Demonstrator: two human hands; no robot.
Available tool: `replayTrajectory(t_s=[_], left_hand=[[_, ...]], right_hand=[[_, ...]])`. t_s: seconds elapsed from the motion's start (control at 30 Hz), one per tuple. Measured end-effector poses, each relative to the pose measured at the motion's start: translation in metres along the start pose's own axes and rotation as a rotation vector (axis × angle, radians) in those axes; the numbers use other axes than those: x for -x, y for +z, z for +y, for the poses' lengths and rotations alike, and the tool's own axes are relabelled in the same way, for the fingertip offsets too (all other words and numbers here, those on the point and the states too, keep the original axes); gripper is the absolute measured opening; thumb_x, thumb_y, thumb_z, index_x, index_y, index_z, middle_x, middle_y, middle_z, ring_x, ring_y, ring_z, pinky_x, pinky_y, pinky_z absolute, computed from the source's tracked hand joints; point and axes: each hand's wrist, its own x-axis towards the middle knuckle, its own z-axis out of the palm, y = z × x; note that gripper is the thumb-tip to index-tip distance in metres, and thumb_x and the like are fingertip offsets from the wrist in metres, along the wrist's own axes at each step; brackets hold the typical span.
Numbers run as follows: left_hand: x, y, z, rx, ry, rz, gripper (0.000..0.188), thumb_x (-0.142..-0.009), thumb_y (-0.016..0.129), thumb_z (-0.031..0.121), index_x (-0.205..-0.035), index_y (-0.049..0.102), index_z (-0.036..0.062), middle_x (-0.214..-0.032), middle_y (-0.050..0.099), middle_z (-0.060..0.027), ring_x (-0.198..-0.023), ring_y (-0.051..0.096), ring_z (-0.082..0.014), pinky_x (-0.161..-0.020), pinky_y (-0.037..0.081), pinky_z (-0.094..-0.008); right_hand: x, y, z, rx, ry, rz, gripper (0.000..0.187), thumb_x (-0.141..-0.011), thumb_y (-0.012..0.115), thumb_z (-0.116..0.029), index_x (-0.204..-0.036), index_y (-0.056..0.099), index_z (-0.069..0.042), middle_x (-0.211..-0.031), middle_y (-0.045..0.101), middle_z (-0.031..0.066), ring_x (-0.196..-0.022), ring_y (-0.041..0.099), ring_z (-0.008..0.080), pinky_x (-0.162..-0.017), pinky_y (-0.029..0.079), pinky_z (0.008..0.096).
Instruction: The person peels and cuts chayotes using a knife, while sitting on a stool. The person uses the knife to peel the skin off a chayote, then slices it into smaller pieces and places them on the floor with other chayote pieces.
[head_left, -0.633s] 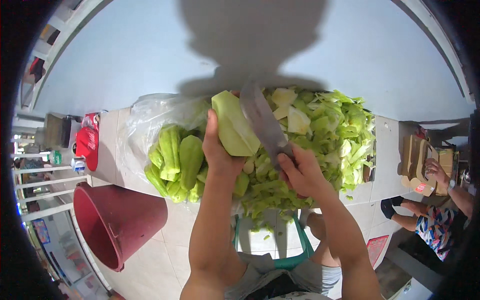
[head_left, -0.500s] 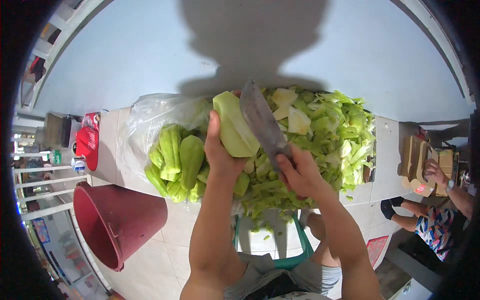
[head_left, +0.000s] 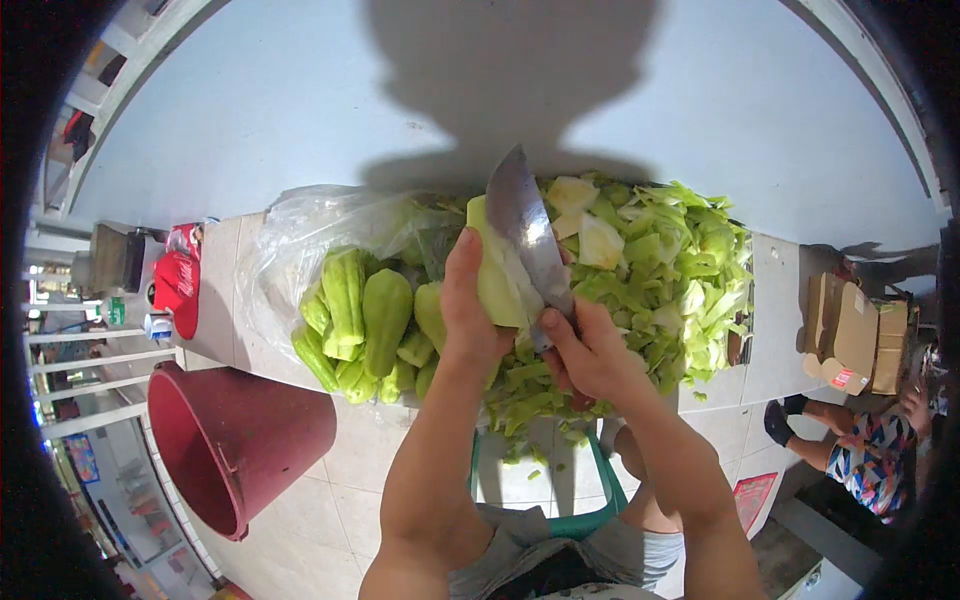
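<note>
My left hand (head_left: 470, 310) grips a pale, peeled green papaya (head_left: 495, 265), its thumb lying along the left side. In my right hand (head_left: 590, 350) is a broad-bladed knife (head_left: 527, 225), held by its handle with the tip pointing up and away. The blade lies against the papaya's right side, where a strip of flesh or peel shows along the edge. Several whole green papayas (head_left: 385, 318) rest on a clear plastic bag (head_left: 290, 240) to the left. A heap of green peelings (head_left: 675, 270) spreads under and right of my hands, with pale cut pieces (head_left: 600, 240) on it.
A large dark-red bucket (head_left: 270, 440) lies on its side at the left, beside a red bag-like item (head_left: 178, 280). At the far right are cardboard boxes (head_left: 850, 340) and another person (head_left: 870, 455). A light-blue wall (head_left: 250, 110) stands beyond the heap.
The papaya has shifted right and turned more upright, and the knife has moved onto its right side. At the far right, the other person's hand has drawn back from the boxes.
</note>
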Motion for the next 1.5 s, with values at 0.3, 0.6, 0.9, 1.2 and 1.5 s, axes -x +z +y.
replayTrajectory(t_s=[0.3,0.6,0.9,1.2,1.5], left_hand=[[0.0,0.007,-0.014,-0.541,0.378,0.341,0.046,-0.098,0.051,0.029,-0.131,0.046,-0.0022,-0.116,0.057,-0.0078,-0.102,0.054,-0.0146,-0.09,0.044,-0.0282],[-0.012,-0.009,-0.009,-0.295,0.339,0.47,0.052,-0.099,0.041,0.046,-0.13,0.048,0.0049,-0.112,0.058,-0.0109,-0.101,0.056,-0.0225,-0.09,0.046,-0.0366],[-0.009,-0.002,0.017,0.176,0.088,0.161,0.055,-0.096,0.036,0.054,-0.127,0.047,0.0103,-0.106,0.06,-0.0159,-0.095,0.061,-0.0345,-0.083,0.051,-0.0506],[-0.012,-0.004,0.011,0.23,0.1,0.289,0.053,-0.096,0.036,0.054,-0.124,0.049,0.0108,-0.105,0.061,-0.0159,-0.1,0.06,-0.0353,-0.086,0.048,-0.0553],[-0.007,-0.012,0.016,0.306,0.06,0.399,0.043,-0.098,0.044,0.04,-0.123,0.051,0.0061,-0.113,0.059,-0.0147,-0.107,0.058,-0.0314,-0.094,0.047,-0.0505]], right_hand=[[-0.009,0.007,0.016,0.065,-0.165,0.185,0.028,-0.091,0.063,-0.025,-0.089,0.061,0.003,-0.06,0.058,0.0035,-0.054,0.044,0.0096,-0.052,0.039,0.0297],[0.0,-0.001,0.003,-0.149,0.082,0.067,0.029,-0.09,0.066,-0.03,-0.084,0.058,-0.002,-0.054,0.052,-0.0003,-0.045,0.044,0.0069,-0.042,0.036,0.0269],[-0.017,-0.029,0.023,0.098,-0.25,0.473,0.027,-0.084,0.073,-0.023,-0.084,0.057,0.0,-0.059,0.057,0.0016,-0.05,0.053,0.0109,-0.045,0.043,0.032],[-0.015,-0.015,0.039,0.559,-0.575,0.426,0.018,-0.089,0.059,-0.013,-0.092,0.049,0.001,-0.074,0.063,0.0221,-0.069,0.062,0.0408,-0.057,0.048,0.0457],[-0.006,-0.017,0.029,0.475,-0.39,0.435,0.022,-0.089,0.061,-0.018,-0.087,0.048,-0.001,-0.067,0.06,0.0206,-0.061,0.06,0.041,-0.055,0.046,0.0459]])
